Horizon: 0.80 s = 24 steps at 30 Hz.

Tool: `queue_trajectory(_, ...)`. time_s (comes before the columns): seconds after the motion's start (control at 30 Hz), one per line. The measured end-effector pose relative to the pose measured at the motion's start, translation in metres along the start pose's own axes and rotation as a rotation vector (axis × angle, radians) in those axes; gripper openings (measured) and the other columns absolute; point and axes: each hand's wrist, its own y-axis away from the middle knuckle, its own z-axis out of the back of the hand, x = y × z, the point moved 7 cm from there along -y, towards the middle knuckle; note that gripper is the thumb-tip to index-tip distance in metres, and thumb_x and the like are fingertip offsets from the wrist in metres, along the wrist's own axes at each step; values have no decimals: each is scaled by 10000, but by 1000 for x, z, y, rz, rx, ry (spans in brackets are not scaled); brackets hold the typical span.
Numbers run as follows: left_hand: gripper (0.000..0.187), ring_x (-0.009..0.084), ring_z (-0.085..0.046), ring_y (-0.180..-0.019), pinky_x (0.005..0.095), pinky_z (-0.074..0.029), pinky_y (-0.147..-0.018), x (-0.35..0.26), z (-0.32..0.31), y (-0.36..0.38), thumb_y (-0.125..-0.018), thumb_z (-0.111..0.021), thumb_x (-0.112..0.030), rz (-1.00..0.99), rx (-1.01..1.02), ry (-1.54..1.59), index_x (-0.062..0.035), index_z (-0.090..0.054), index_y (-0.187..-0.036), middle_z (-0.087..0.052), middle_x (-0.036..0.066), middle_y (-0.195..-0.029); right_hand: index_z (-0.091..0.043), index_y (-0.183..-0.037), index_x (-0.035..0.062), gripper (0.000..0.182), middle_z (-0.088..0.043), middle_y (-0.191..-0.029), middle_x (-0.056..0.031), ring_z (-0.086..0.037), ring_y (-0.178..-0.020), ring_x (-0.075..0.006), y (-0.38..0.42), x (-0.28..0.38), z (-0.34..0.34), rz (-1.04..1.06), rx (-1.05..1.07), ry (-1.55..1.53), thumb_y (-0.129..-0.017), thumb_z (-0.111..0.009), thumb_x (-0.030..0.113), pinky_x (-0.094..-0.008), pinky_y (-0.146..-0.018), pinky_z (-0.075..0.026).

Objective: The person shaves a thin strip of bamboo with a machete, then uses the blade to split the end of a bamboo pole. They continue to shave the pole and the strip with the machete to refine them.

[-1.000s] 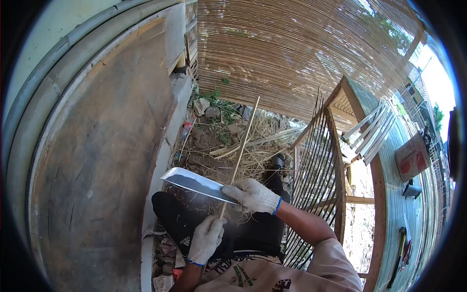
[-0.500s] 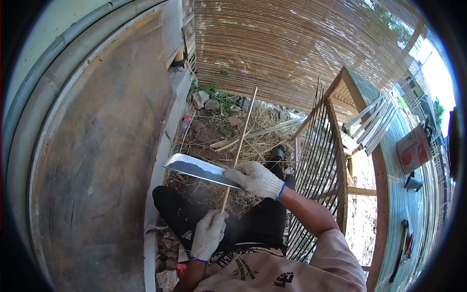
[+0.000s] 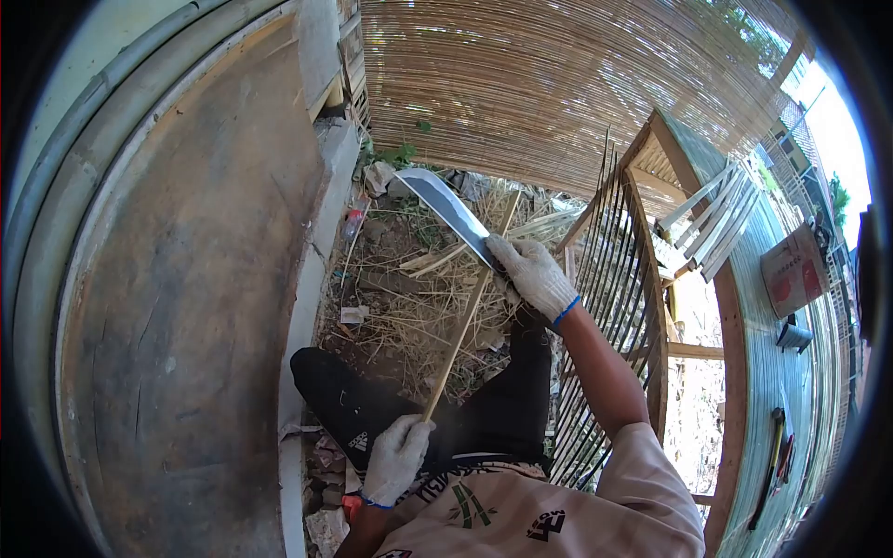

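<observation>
L hand (image 3: 395, 458) fingers clamp stick (image 3: 462, 321) butt, R hand (image 3: 530, 272) fisted on knife (image 3: 449, 210) at far tip: mid-shaving; next prob. needs blade reset near L fingers.

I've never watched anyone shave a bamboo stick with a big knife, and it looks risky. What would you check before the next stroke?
1. Left hand grips the stick's near end: ok.
2. Right hand closed on the knife handle: ok.
3. Knife blade is far from the left hand, near the bamboo stick's far end: ok.
4. Both hands gloved: ok.
5. Legs clear of the blade's path: ok for now; the dark trousers lie below the stick.
6. Blade sharpness: cannot tell.
</observation>
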Motion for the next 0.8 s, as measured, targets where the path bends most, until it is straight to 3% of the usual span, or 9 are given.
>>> queue_trajectory(0.2, 182, 17, -390, -568, 210, -313, -488, 20, 13, 11, -1087, -564, -162, 47, 8, 9, -8, -661, -1102, -485, -47, -716, -691, -953, 66, 479, -585, -623, 19, -515, -465, -74, -29, -25, 46, 14, -183, -258, -1101, -531, 492, -245, -446, -416)
queue_trajectory(0.37, 289, 36, -379, -515, 232, -302, -450, 10, 17, 1, -1115, -516, -277, 56, 57, 198, -19, -645, -1105, -451, -46, -684, -663, -1079, 40, 431, -618, -706, 3, -525, -486, -54, -4, -49, 16, -22, -71, -346, -1090, -566, 459, -234, -437, -423)
queue_trajectory(0.43, 357, 47, -377, -484, 240, -311, -433, 5, 14, -12, -1126, -479, -341, 37, 76, 194, -19, -632, -1117, -445, -42, -671, -635, -1206, 8, 450, -672, -809, -39, -634, -611, -125, 18, -49, -10, 5, 5, -194, -1047, -647, 429, -299, -562, -521)
queue_trajectory(0.5, 377, 52, -389, -476, 239, -323, -430, -1, 10, -24, -1130, -463, -358, 27, 110, 317, -15, -621, -1127, -451, -44, -666, -582, -1314, -15, 539, -712, -951, -129, -711, -799, -255, 30, -53, -35, 203, -80, -16, -997, -714, 399, -397, -765, -567)
queue_trajectory(0.53, 395, 59, -398, -467, 240, -331, -425, -3, 9, -28, -1131, -462, -374, 37, 102, 321, -11, -616, -1150, -453, -45, -657, -517, -1419, -17, 629, -709, -1048, -216, -711, -952, -376, 41, -45, -43, 282, -98, 124, -978, -729, 379, -449, -900, -537)
queue_trajectory(0.57, 395, 59, -398, -467, 240, -331, -425, -3, 8, -31, -1131, -462, -374, 38, 98, 314, -11, -616, -1150, -453, -45, -657, -440, -1501, -3, 688, -693, -1105, -286, -712, -972, -436, 51, -43, -52, 226, -38, 161, -981, -716, 353, -471, -893, -546)
queue_trajectory(0.67, 402, 59, -394, -465, 242, -332, -423, -9, 4, -40, -1130, -469, -379, 30, 98, 338, -8, -619, -1172, -451, -45, -652, -336, -1581, 17, 756, -669, -1244, -326, -688, -1076, -488, 66, -39, -72, 406, 41, 303, -969, -694, 280, -523, -910, -559)
queue_trajectory(0.7, 401, 58, -393, -464, 241, -330, -421, -10, 3, -40, -1132, -471, -376, 39, 91, 339, -6, -620, -1181, -450, -44, -652, -329, -1596, 41, 762, -647, -1270, -319, -701, -1030, -478, 73, -25, -76, 577, 16, 289, -966, -683, 280, -516, -885, -572)
queue_trajectory(0.8, 391, 57, -391, -464, 238, -326, -419, -13, -4, -41, -1134, -472, -362, 31, 119, 341, -5, -623, -1189, -452, -43, -655, -327, -1610, 77, 756, -645, -1206, -286, -712, -968, -459, 80, -18, -82, 524, 189, 410, -971, -666, 298, -521, -832, -582)
